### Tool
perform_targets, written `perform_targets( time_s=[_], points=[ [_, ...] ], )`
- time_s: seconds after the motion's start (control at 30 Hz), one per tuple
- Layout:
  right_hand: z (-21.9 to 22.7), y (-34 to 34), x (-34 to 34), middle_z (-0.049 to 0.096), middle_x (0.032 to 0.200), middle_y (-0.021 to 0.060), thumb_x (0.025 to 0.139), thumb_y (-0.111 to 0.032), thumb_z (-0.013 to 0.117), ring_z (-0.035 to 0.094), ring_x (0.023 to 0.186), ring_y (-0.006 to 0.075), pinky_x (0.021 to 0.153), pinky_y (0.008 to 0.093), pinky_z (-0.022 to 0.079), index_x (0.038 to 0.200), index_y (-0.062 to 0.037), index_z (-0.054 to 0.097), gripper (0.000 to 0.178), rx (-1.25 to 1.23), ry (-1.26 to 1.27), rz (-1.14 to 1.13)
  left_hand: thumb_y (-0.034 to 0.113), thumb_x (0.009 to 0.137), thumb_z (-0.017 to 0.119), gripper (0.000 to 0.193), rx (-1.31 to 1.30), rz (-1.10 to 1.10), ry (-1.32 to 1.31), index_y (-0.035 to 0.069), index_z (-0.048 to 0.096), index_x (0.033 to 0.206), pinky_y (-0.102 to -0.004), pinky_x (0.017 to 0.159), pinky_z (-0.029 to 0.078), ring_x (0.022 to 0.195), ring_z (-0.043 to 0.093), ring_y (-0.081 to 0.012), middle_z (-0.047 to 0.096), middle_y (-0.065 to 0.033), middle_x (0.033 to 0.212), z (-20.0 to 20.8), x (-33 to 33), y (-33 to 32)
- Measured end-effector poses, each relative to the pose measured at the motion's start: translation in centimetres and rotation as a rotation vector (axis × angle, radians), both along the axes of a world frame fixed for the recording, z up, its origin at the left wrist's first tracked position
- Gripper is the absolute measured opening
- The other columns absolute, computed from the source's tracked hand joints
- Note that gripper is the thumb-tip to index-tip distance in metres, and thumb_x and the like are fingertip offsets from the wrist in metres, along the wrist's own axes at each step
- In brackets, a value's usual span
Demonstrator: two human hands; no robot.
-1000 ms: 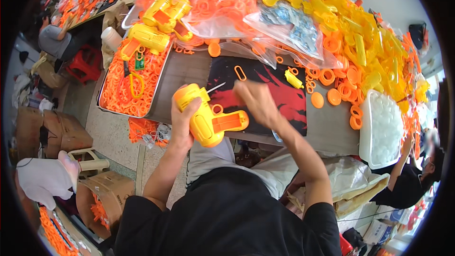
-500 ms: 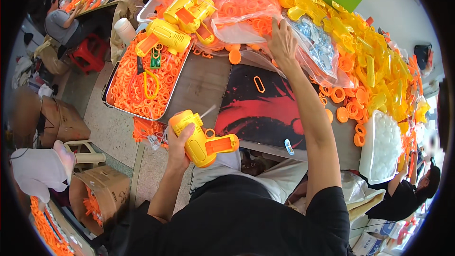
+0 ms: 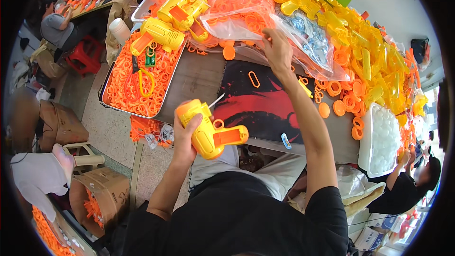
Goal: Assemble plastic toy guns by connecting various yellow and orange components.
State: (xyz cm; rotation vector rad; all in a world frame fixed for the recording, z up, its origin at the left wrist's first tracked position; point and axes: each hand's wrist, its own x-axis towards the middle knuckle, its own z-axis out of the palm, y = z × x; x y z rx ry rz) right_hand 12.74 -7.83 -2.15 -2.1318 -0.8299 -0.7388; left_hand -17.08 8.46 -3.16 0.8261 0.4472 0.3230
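My left hand (image 3: 186, 135) is wrapped round a yellow toy gun (image 3: 207, 130) with an orange handle panel, held above the table's near edge. A thin white stem and a small ring project from its side. Over the far side of the table, my right hand (image 3: 278, 51) has its fingers curled at the near edge of a clear plastic bag (image 3: 227, 29) of orange rings. What its fingertips hold, if anything, is hidden. On the dark red-patterned mat (image 3: 258, 111) lies an orange oval loop (image 3: 254, 79).
To the left stands a tray of small orange parts (image 3: 125, 83), with assembled yellow toy guns (image 3: 163, 35) beyond it. Yellow shells (image 3: 367, 66) are heaped at the right, near a white tub of clear pieces (image 3: 379, 137). A small blue-and-white packet (image 3: 286, 141) lies near the front edge.
My right hand has drawn back slightly from the bag, its fingers now more curled. My left hand has lifted the toy gun a little up and to the right.
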Motion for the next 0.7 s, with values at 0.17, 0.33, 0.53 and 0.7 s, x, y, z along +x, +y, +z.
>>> perform_targets(
  time_s=[0.17, 0.33, 0.53, 0.7],
  points=[
    [0.6, -3.2, -7.9, 0.069, 0.101, 0.0056, 0.093, -0.007, 0.068, 0.068, 0.094, 0.0144, 0.079, 0.0293, 0.058, 0.110, -0.0030, 0.065, 0.018, 0.652, 0.866, 0.257, 0.014, 0.089, 0.069, 0.059, 0.163, -0.073, -0.166, 0.007, 0.042, 0.142, -0.0423, 0.086, 0.059, 0.096, 0.067, -0.0275, 0.060, -0.0149, 0.118, 1.8, 3.8, 0.0],
    [0.3, -6.2, -12.4, 0.068, 0.110, 0.0098, 0.096, -0.005, 0.062, 0.069, 0.095, 0.0173, 0.090, 0.0340, 0.061, 0.118, -0.0037, 0.060, 0.022, 1.093, 1.238, 0.554, 0.016, 0.089, 0.071, 0.064, 0.227, -0.170, -0.191, 0.006, 0.040, 0.144, -0.0402, 0.086, 0.059, 0.095, 0.068, -0.0260, 0.063, -0.0149, 0.117, 3.6, 6.8, -2.1],
    [0.6, -7.4, -14.4, 0.068, 0.111, 0.0105, 0.095, -0.007, 0.064, 0.070, 0.091, 0.0161, 0.088, 0.0348, 0.061, 0.120, -0.0017, 0.061, 0.026, 1.103, 1.288, 0.600, 0.009, 0.085, 0.077, 0.054, 0.171, -0.259, -0.175, 0.005, 0.049, 0.131, -0.0324, 0.083, 0.057, 0.096, 0.066, -0.0164, 0.063, -0.0096, 0.114, 3.2, 7.3, -4.5],
    [1.0, -7.4, -15.7, 0.070, 0.101, 0.0088, 0.095, -0.008, 0.066, 0.071, 0.087, 0.0146, 0.083, 0.0297, 0.061, 0.118, 0.0020, 0.064, 0.025, 0.950, 1.188, 0.486, 0.012, 0.083, 0.079, 0.056, 0.279, -0.280, -0.174, 0.004, 0.050, 0.131, -0.0313, 0.088, 0.055, 0.099, 0.065, -0.0149, 0.063, -0.0083, 0.115, 3.2, 7.4, -5.4]
  ],
)
